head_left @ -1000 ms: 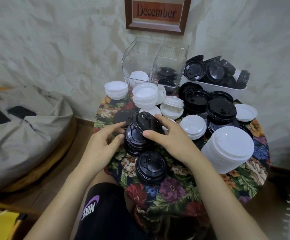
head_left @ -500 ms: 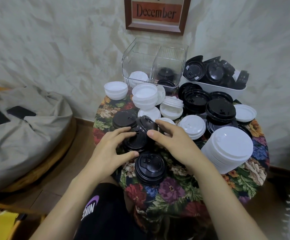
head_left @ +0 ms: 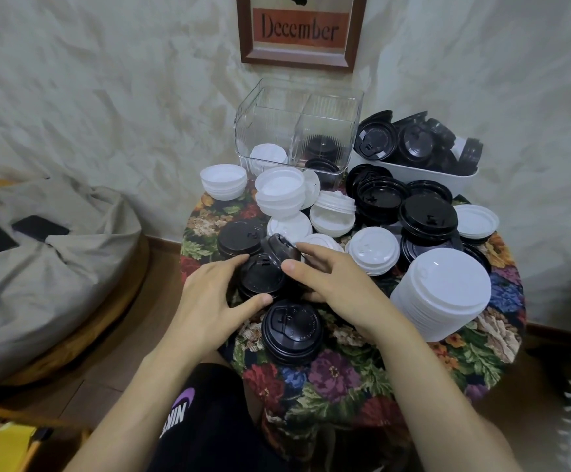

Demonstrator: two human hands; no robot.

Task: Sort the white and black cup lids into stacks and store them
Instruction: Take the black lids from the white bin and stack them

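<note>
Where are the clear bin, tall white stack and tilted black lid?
clear bin (head_left: 270, 127): head view, front wall
tall white stack (head_left: 447, 281): head view, top lid
tilted black lid (head_left: 279, 249): head view, dome

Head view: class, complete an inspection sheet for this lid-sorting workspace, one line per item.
Surface: round table under a floral cloth, crowded with lids.
Job's things: black lid stack between the hands, its top lid tilted; another black stack nearer; tall white stack leaning at right; clear container holding white lids in its left compartment, black in its right; white tray heaped with black lids.
Clutter: loose lids, white and black, mid-table.
Hands: left hand and right hand both grip the black lid stack from its sides.
Cables: nothing seen.
Surroundings: grey cushion with two phones; framed "December" sign on the wall.
</note>
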